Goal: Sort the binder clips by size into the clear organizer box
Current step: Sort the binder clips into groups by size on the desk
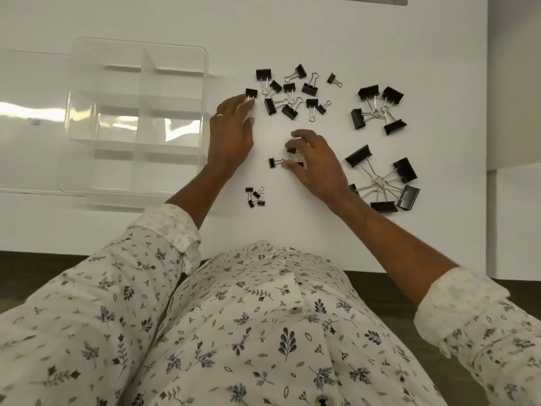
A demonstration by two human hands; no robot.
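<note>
**Worktop** [307,33]: white, filling the upper two thirds of the frame.

**Clear organizer box** [172,83]: left of frame, lying flat, split by dividers into several compartments. It sits well apart from the clip groups.

**Binder clips**, all black with silver wire handles, lying on the worktop to the right of the box:
- **Mixed cluster** [289,93]: upper centre, about a dozen small and medium clips, loosely scattered, some overlapping.
- **Medium-large group** [377,108]: upper right, four clips with handles meeting in the middle.
- **Largest group** [383,180]: right of frame, clips fanned out with handles tangled at the centre; one is partly hidden behind the right wrist.
- **Tiny group** [255,197]: lower centre, a few of the smallest clips bunched together.
- **Lone small clip** [272,163]: centre, just left of the right thumb.

**Left hand** [231,136]: centre, just right of the box, ring [219,114] on one finger. Its fingers are stretched out, the tips touching the handle of the edge clip [251,93] at the left end of the mixed cluster; the thumb is spread away.

**Right hand** [317,164]: centre, arched over the worktop, fingers and thumb curled in and pinching the gathered small clips [292,152].

**Sleeves** [164,227]: white with a leaf print, rolled back at both forearms.
</note>
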